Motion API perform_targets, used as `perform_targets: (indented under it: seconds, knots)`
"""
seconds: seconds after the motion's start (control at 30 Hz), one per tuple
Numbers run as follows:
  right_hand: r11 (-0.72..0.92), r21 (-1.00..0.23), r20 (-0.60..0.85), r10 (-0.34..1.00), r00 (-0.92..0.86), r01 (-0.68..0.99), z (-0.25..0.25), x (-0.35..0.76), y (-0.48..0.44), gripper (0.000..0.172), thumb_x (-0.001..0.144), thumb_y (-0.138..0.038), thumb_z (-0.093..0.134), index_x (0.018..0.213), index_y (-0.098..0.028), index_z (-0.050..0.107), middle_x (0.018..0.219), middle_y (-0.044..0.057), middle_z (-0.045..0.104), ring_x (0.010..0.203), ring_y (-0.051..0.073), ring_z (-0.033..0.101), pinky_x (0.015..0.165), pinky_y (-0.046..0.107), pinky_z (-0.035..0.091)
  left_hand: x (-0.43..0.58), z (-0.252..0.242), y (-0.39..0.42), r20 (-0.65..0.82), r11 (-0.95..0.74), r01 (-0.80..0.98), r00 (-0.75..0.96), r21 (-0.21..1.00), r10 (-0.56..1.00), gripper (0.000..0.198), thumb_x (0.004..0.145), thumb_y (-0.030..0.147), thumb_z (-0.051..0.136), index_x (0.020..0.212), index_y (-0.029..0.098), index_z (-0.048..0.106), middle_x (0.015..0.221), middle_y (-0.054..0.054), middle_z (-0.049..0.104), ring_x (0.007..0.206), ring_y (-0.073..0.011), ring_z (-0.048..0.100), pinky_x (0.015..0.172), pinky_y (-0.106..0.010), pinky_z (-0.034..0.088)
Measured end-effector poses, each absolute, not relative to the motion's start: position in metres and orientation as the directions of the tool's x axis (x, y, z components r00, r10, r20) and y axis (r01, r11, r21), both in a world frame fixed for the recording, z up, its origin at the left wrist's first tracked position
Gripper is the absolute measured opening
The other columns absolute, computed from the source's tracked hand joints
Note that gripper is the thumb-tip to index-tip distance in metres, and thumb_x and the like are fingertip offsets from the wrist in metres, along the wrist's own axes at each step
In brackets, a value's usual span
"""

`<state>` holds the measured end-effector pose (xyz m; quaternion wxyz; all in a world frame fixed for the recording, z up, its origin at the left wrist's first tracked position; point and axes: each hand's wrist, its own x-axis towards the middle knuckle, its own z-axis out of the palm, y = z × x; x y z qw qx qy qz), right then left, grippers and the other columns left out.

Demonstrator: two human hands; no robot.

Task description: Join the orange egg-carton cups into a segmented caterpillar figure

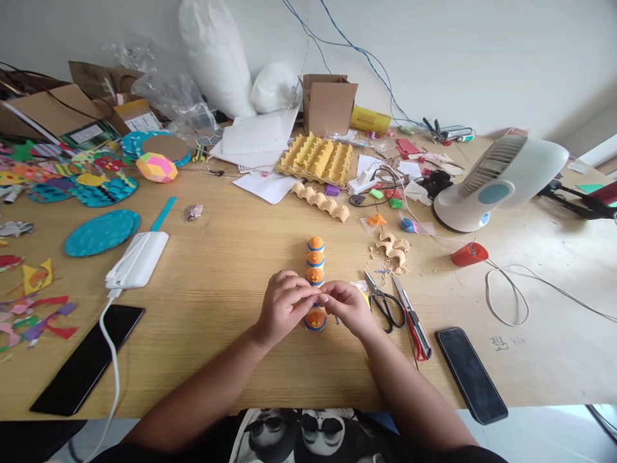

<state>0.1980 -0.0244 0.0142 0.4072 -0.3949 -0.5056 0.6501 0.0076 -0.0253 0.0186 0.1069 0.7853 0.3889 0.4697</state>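
A row of orange domed pieces with blue rims (315, 259) runs away from me on the wooden table, made like a strip of egg-carton cups. Small yellow dots mark several of the domes. Over the near part of the row, my left hand (288, 305) and my right hand (348, 307) meet at their fingertips. Both are closed in a pinch, and whatever lies between the fingers is too small to make out. The nearest orange dome (315, 320) shows just below the hands, while the hands cover the piece behind it.
Black-handled scissors (384, 299) and a red utility knife (414, 321) lie right of my right hand. Farther right are a phone (471, 373) and a white fan (496, 183). A yellow egg tray (315, 159) stands behind. At left are a power bank (138, 259) and another phone (89, 357).
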Motion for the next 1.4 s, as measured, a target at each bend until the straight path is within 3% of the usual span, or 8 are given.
perform_targets:
  seconds: [0.4,0.57,0.8,1.03,1.4]
  knots:
    - [-0.241,-0.922,-0.169,0.954,-0.245,-0.302,0.0079,0.1972,-0.0224,0.034,0.084,-0.047,0.070,0.070,-0.020,0.055,0.057,-0.004,0.054,0.051,0.009,0.038,0.049,0.022,0.029,0.0061,0.0142,-0.0253,0.665,-0.675,0.532,0.253,0.511,0.703,0.018,0.091,0.021,0.069,0.108,0.025,0.074,0.095,-0.004,0.074,0.092,-0.0203,0.061,0.088,-0.040,0.050]
    - [-0.157,-0.974,-0.113,0.962,-0.247,-0.165,0.0090,0.1983,-0.0226,0.046,0.089,-0.057,0.064,0.064,-0.018,0.058,0.058,-0.001,0.056,0.051,0.009,0.038,0.050,0.024,0.031,0.0074,0.0147,-0.0269,0.683,-0.700,0.531,0.276,0.478,0.676,0.015,0.090,0.021,0.071,0.105,0.024,0.074,0.093,-0.003,0.075,0.091,-0.0199,0.060,0.087,-0.039,0.049]
    - [-0.134,-0.977,-0.091,0.966,-0.241,-0.166,0.0098,0.1969,-0.0215,0.034,0.076,-0.050,0.083,0.082,-0.018,0.074,0.070,0.001,0.069,0.059,0.011,0.053,0.057,0.024,0.043,0.0072,0.0146,-0.0254,0.686,-0.692,0.539,0.262,0.480,0.679,0.021,0.089,0.023,0.074,0.109,0.025,0.074,0.092,-0.003,0.074,0.089,-0.0197,0.060,0.086,-0.039,0.049]
    - [-0.134,-0.981,-0.098,0.966,-0.240,-0.140,0.0076,0.1996,-0.0216,0.036,0.080,-0.051,0.079,0.071,-0.017,0.071,0.063,0.001,0.066,0.054,0.010,0.049,0.052,0.023,0.040,0.0070,0.0130,-0.0250,0.694,-0.695,0.535,0.252,0.480,0.674,0.023,0.087,0.022,0.075,0.109,0.025,0.074,0.094,-0.003,0.074,0.092,-0.0209,0.059,0.087,-0.039,0.049]
    - [0.070,-0.994,0.044,0.958,-0.283,0.082,0.0167,0.2012,-0.0225,0.050,0.089,-0.059,0.067,0.059,-0.018,0.064,0.054,0.001,0.057,0.053,0.013,0.051,0.052,0.025,0.041,0.0076,0.0105,-0.0236,0.652,-0.675,0.501,0.257,0.542,0.714,0.013,0.090,0.027,0.073,0.103,0.026,0.075,0.090,-0.003,0.075,0.088,-0.0204,0.060,0.083,-0.039,0.049]
